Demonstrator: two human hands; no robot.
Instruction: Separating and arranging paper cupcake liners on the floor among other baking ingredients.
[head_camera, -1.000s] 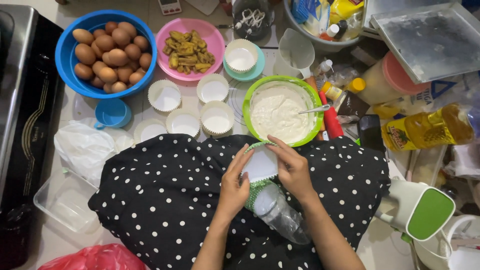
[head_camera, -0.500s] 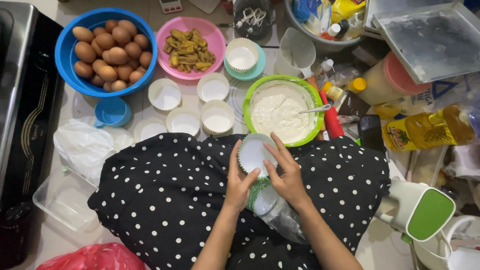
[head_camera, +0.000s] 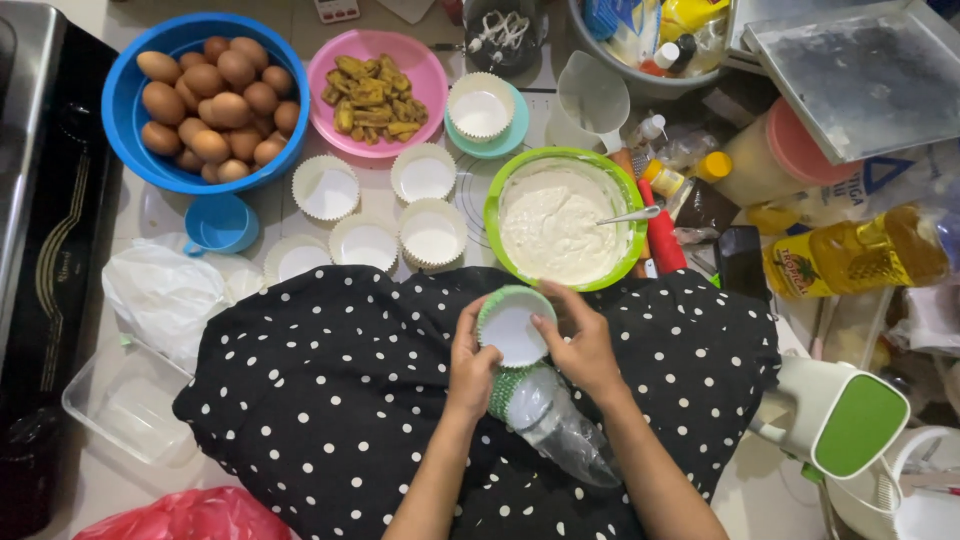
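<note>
Both hands pinched one green-rimmed paper cup (head_camera: 512, 325) over the spotted lap: the left hand (head_camera: 470, 362) held its rim at nine o'clock, the right hand (head_camera: 583, 342) at three o'clock, fingers curled rather than spread. Just below, at six o'clock from the cup, a clear sleeve of stacked cups (head_camera: 548, 420) lay on the dotted cloth (head_camera: 330, 400), its lower end partly hidden by the right forearm. At twelve o'clock stood a green bowl (head_camera: 500, 200) of pale batter with a spoon in it. At three o'clock a bottle of yellow oil (head_camera: 860, 258) lay on its side with a red-and-yellow label, beside a white bag (head_camera: 880, 180) bearing a blue triangle, crumpled and hard to read. A red bag (head_camera: 180, 515) at seven o'clock was cut off by the frame edge. White cups (head_camera: 430, 235) sat on the bench at eleven o'clock, near a blue bowl (head_camera: 135, 140) of brown eggs.
</note>
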